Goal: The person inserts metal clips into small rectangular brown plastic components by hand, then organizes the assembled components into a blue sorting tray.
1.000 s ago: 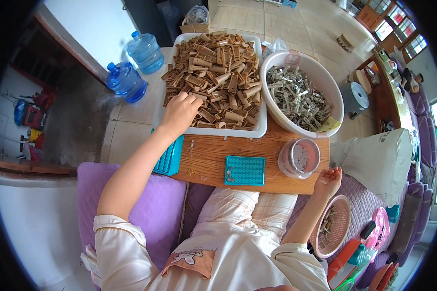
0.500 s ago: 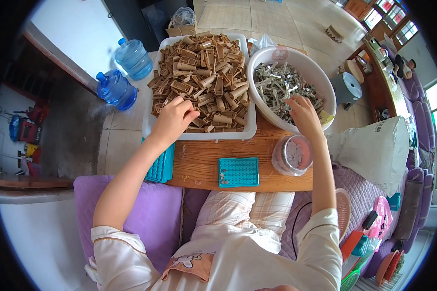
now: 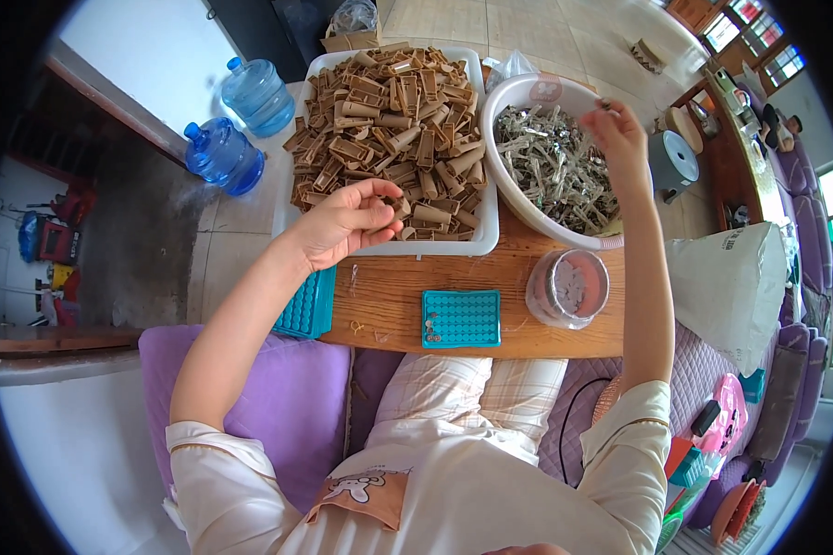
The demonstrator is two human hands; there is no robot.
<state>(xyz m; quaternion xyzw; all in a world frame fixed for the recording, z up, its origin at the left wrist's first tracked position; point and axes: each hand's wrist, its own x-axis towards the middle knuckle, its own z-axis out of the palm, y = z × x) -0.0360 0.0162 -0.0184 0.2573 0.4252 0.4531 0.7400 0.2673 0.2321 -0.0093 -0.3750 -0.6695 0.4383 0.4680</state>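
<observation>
My left hand is above the front edge of a white tray, its fingers closed on a small brown plastic piece. Many similar trough-shaped brown pieces are heaped in that tray. Over the right rim of a white basin, my right hand is raised with its fingertips pinched. Something small and dark shows at them, too small to name. Thin silvery strips fill the basin in a tangle. A teal pitted tray lies on the wooden table, with a few small round bits in its left pits.
A clear tub of whitish bits stands right of the teal tray. More teal trays are stacked at the table's left edge. Two blue water jugs stand on the floor at left. A white sack leans at right.
My left hand has come up off the brown heap, moving right, with a piece in its fingers. My right hand has lifted out of the silvery strips toward the upper right.
</observation>
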